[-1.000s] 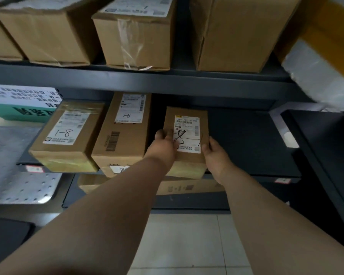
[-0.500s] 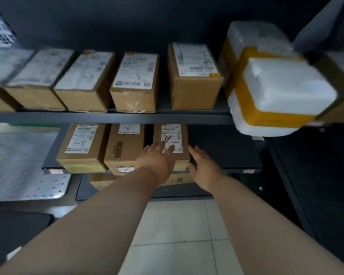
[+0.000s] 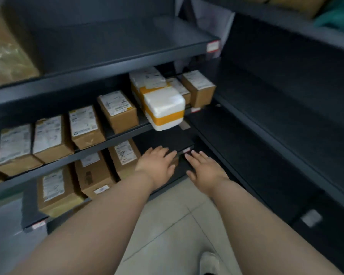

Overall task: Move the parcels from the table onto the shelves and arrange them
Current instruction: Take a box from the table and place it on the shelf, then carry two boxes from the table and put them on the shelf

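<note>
The small cardboard parcel [image 3: 124, 157] with a handwritten label lies on the lower dark shelf [image 3: 168, 141], rightmost in a row of three brown parcels. Just right of that parcel my left hand [image 3: 157, 163] hovers with straight fingers and holds nothing. My right hand [image 3: 204, 168] is also empty, fingers spread, in front of the shelf's right front corner. Neither hand touches a parcel.
The shelf above carries a row of several labelled cardboard boxes [image 3: 83, 126] and a white foam box with yellow tape [image 3: 163, 108] overhanging its front edge. A dark shelving unit [image 3: 276, 124] stands on the right. Pale floor tiles [image 3: 175, 225] lie below.
Both hands let go of the small parcel on the lower shelf and drew back to the right, open. My view swung up and right, so the shelves now look tilted.
</note>
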